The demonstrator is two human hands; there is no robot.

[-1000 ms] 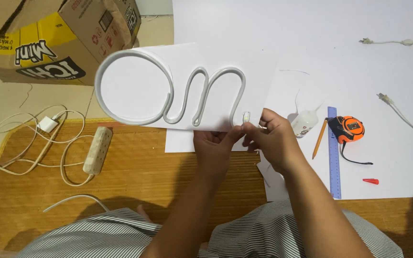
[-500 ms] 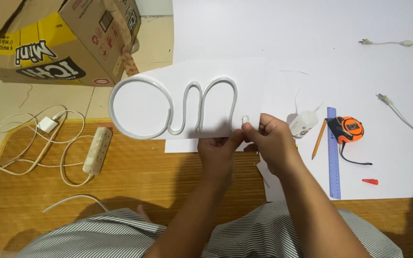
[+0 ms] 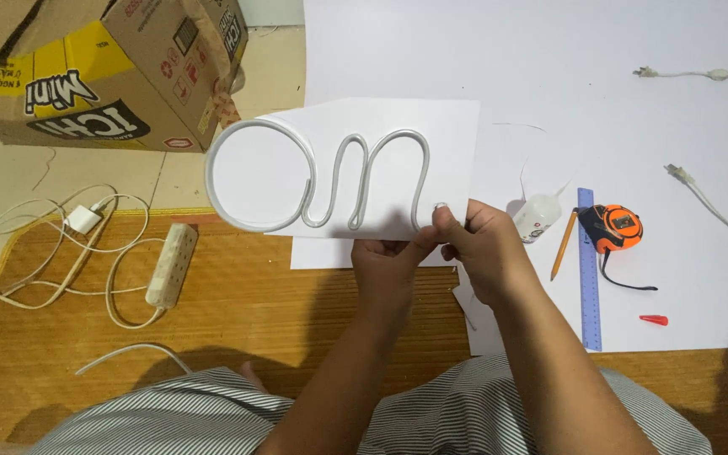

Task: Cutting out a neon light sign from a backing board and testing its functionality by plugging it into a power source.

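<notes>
White card (image 3: 444,139) carrying a bent grey tube (image 3: 313,181) (loop plus wavy run) is held up off the floor, above and ahead of both hands, over the big white sheet (image 3: 549,67) and woven mat (image 3: 238,303). Left hand (image 3: 388,265) pinches the card's bottom edge, right hand (image 3: 482,248) just beside it grips the lower right corner at the tube end; hands nearly touching. Glue bottle (image 3: 537,215), pencil (image 3: 564,244), blue ruler (image 3: 590,278), orange tape measure (image 3: 612,227) lie right of the hands; power strip (image 3: 172,264) and cardboard box (image 3: 111,67) left.
</notes>
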